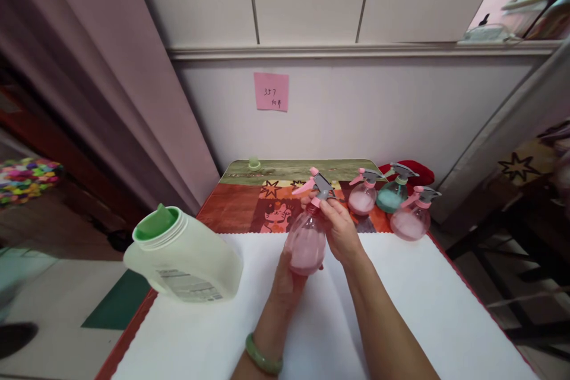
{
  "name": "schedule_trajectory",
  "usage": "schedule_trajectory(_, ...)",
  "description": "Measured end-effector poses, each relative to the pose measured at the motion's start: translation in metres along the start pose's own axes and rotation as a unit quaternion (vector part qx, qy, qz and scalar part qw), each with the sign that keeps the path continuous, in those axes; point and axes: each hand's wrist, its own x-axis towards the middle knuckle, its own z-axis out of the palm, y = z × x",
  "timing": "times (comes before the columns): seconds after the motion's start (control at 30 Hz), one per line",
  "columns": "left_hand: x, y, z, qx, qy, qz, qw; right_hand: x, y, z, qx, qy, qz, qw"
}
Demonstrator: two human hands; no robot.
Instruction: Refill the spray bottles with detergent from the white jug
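Pink spray bottle [307, 247], held above white sheet [409, 309], right of green-white jug [200, 261]; gripped low by left hand [290, 273], under collar [316, 202] by right hand [342, 230]. Possible leak from loose collar, or slip from smooth plastic.

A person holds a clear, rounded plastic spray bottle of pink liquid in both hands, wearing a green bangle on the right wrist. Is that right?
Not quite: the green bangle is on the left wrist, as the head view shows. The left hand and right hand do both hold the clear, rounded plastic spray bottle of pink liquid.
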Motion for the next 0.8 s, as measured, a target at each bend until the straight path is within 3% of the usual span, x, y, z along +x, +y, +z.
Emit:
schedule_trajectory(0.13, 0.002, 0.002, 0.002, -0.042, 0.035, -0.067, 0.996, 0.000, -0.001, -0.003, -0.017, -0.014, 0.000, 1.000)
schedule_trajectory(0.3, 0.000, 0.009, 0.000, -0.078, -0.024, -0.165, 0.983, 0.002, -0.002, -0.008, -0.049, -0.039, 0.012, 0.998)
schedule_trajectory(0.53, 0.000, 0.007, -0.011, -0.124, -0.109, -0.220, 0.961, 0.004, -0.002, -0.008, 0.017, -0.063, 0.015, 0.998)
schedule_trajectory(0.8, 0.004, 0.010, -0.015, -0.113, -0.098, -0.286, 0.947, 0.006, -0.005, -0.008, 0.067, -0.096, 0.037, 0.992)
